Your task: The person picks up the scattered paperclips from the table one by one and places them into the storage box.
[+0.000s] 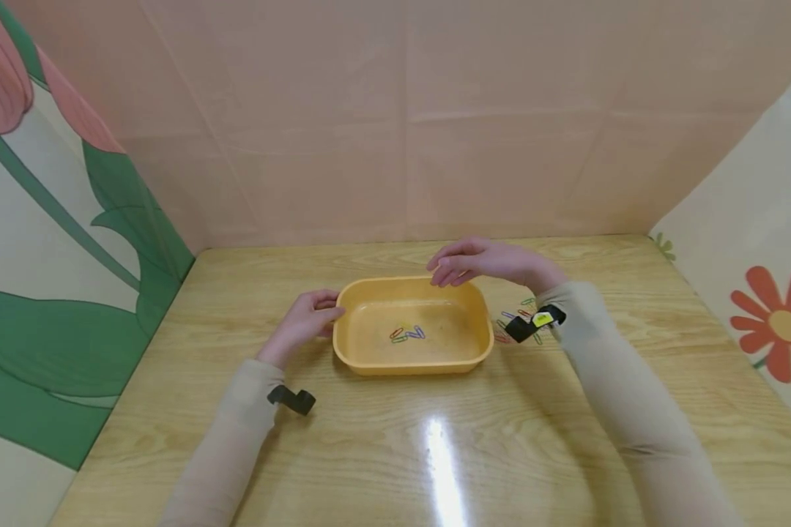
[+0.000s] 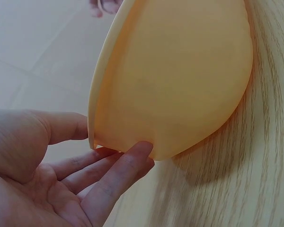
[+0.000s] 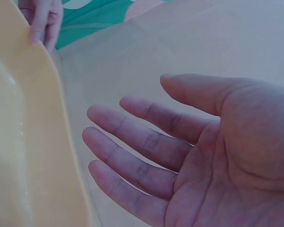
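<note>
A yellow plastic basin (image 1: pixel 411 368) stands on the table with several coloured paper clips (image 1: pixel 407 334) on its floor. My left hand (image 1: pixel 308 318) grips its left end, the thumb at the rim and the fingers against the outer wall (image 2: pixel 189 85). Over the far right part of the rim hovers my right hand (image 1: pixel 477 261). Its fingers (image 3: pixel 137 137) are loosely spread and nothing lies in the palm. More loose paper clips (image 1: pixel 503 339) are scattered on the table just right of the basin, partly hidden by the right wrist and its black strap.
The wood-grain table (image 1: pixel 369 454) meets a plain pinkish backdrop (image 1: pixel 395 132) at its far edge. Panels with printed flowers, one on the left (image 1: pixel 46 293) and one on the right (image 1: pixel 784 322), flank it. Black bands sit on both wrists.
</note>
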The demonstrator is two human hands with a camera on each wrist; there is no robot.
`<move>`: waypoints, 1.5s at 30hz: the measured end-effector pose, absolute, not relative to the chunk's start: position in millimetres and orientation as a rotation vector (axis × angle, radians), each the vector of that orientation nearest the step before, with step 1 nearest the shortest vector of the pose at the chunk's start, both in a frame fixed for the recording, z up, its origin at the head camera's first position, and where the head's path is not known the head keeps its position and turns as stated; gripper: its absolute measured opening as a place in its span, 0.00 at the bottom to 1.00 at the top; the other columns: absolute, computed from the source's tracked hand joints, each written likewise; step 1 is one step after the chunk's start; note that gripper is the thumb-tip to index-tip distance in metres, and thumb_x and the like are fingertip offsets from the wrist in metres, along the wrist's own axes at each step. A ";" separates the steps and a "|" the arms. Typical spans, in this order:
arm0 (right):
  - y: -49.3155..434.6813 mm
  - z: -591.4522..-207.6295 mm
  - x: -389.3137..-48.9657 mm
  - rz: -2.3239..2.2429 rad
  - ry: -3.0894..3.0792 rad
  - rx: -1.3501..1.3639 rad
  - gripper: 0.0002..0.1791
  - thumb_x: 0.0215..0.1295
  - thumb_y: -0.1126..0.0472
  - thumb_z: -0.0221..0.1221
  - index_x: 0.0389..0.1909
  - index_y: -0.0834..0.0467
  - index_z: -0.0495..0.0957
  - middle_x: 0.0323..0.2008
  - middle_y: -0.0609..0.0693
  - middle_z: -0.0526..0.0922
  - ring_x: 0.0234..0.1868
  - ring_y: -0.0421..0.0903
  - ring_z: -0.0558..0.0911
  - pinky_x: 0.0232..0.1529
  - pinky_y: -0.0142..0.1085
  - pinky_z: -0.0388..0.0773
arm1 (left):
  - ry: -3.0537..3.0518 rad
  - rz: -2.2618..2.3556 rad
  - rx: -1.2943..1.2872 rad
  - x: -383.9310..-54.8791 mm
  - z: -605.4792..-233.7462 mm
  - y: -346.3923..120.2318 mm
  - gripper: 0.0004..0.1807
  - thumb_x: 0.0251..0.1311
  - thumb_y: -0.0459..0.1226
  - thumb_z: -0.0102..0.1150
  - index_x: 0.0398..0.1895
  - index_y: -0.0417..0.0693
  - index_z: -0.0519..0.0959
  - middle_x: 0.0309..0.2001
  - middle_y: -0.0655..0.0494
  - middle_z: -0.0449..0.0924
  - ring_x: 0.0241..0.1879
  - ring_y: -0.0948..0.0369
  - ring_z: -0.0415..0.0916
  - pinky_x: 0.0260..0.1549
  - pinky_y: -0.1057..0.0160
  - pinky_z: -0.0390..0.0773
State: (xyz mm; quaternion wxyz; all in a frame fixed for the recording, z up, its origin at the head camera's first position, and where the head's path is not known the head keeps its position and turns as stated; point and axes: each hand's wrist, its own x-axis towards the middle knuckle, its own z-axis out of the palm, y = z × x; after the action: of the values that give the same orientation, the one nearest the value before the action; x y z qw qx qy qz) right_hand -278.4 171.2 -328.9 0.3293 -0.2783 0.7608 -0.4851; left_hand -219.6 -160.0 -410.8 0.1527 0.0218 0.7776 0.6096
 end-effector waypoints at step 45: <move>305.2 -414.8 -291.2 -1.184 2.253 -0.566 0.19 0.61 0.54 0.54 0.50 0.60 0.73 0.48 0.54 0.76 0.52 0.46 0.72 0.53 0.32 0.66 | 2.238 1.746 0.054 -221.7 -411.2 -163.1 0.20 0.59 0.31 0.52 0.54 0.36 0.67 0.51 0.40 0.71 0.43 0.50 0.74 0.32 0.56 0.79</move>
State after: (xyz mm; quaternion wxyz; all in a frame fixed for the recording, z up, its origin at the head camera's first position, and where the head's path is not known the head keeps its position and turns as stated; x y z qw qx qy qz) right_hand -291.2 305.2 -414.8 0.2637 -0.2092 0.8335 -0.4381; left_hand -221.7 -163.1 -411.2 0.1509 0.0188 0.7793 0.6079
